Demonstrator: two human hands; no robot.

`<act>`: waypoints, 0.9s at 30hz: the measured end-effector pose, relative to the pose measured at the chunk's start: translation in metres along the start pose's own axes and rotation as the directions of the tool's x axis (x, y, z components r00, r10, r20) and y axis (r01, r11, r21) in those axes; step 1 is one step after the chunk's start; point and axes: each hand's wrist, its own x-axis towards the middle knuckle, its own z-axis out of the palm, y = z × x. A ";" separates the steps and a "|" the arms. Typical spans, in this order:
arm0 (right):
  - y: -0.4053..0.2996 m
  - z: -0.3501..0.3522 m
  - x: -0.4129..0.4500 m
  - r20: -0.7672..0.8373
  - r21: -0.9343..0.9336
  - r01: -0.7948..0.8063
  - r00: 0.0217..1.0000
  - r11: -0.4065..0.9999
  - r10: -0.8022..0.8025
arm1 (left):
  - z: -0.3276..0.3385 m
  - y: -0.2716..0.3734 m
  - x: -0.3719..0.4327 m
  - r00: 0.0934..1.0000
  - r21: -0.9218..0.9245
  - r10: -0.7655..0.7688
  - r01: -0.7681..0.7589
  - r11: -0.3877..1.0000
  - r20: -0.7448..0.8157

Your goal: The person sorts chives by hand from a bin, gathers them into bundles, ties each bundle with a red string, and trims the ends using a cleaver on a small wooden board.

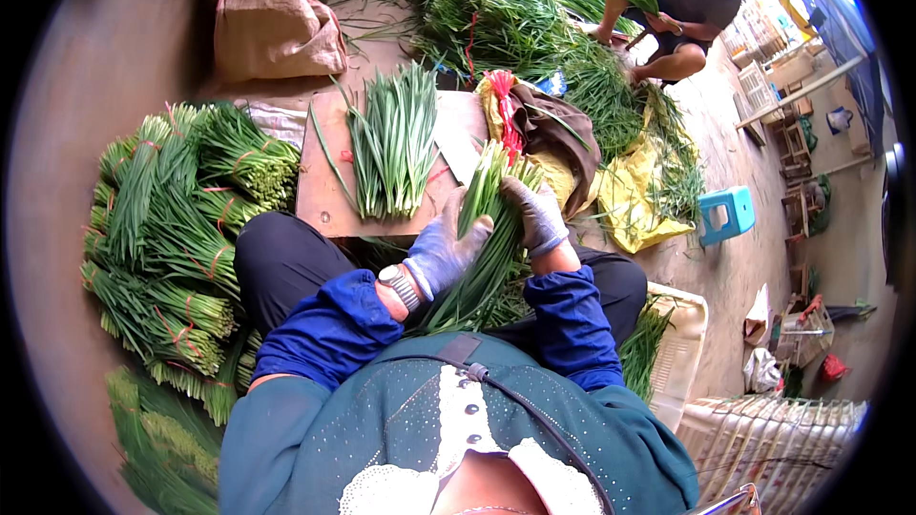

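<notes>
Between my gloved hands, above my lap, a bundle of garlic chives (483, 229) stands with its pale stem ends up and its leaves down. My left hand (445, 247) lies along the bundle's left side, thumb across its front, fingers partly hidden. My right hand (537, 218) grips the bundle near the stem ends from the right. Another pile of garlic chives (393, 150) lies on the wooden board (325, 186) in front of me, leaf tips pointing away. A flat pale blade (456, 150) lies beside that pile. Red ties (504, 111) hang over a brown cloth (562, 129) at the board's right.
Tied chive bundles (179, 243) are stacked at my left. A large loose heap of chives (501, 14) lies beyond the board, where another person (687, 7) sits holding some. A woven sack (275, 21), yellow plastic sacking (637, 200), a blue stool (726, 214) and a plastic crate (687, 343) stand around.
</notes>
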 end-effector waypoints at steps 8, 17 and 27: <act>-0.022 0.026 -0.026 0.096 0.026 -0.027 0.995 0.999 0.024 | -0.007 -0.020 0.014 0.963 -0.104 -0.011 0.041 0.994 0.270; -0.009 0.030 -0.032 -0.021 -0.067 0.092 0.995 0.994 -0.093 | 0.011 -0.006 -0.008 0.997 -0.109 0.083 -0.082 0.991 0.005; -0.023 0.011 -0.046 0.007 -0.230 -0.048 0.999 0.972 0.051 | 0.015 0.002 -0.022 0.955 0.056 0.211 -0.227 0.972 0.207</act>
